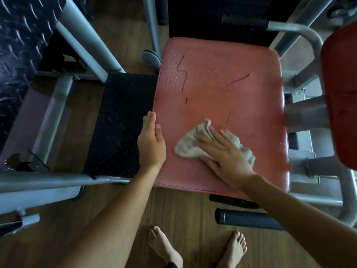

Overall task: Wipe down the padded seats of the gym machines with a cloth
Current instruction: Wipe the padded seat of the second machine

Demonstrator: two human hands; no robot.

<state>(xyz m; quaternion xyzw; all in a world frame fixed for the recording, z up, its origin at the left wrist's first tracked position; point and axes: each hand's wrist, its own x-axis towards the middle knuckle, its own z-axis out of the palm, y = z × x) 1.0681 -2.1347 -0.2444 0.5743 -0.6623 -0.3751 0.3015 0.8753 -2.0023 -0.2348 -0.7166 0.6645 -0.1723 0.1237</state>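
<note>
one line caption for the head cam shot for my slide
Right hand presses a cloth flat on the red padded seat; left hand rests along its edge.

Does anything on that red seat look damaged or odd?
Yes. The red seat shows several thin dark lines that look like cracks or cuts: a zigzag one near the far left, a slanted one right of it, and shorter ones nearer the cloth. Droplets bead the seat's far left.

Cloth (195,147) on the padded seat (218,89) toward its near edge, right hand (226,153) flat on the cloth, left hand (151,140) along the seat's left edge, black plate (117,120) left of the seat, bare feet (164,246) before its near edge
</note>
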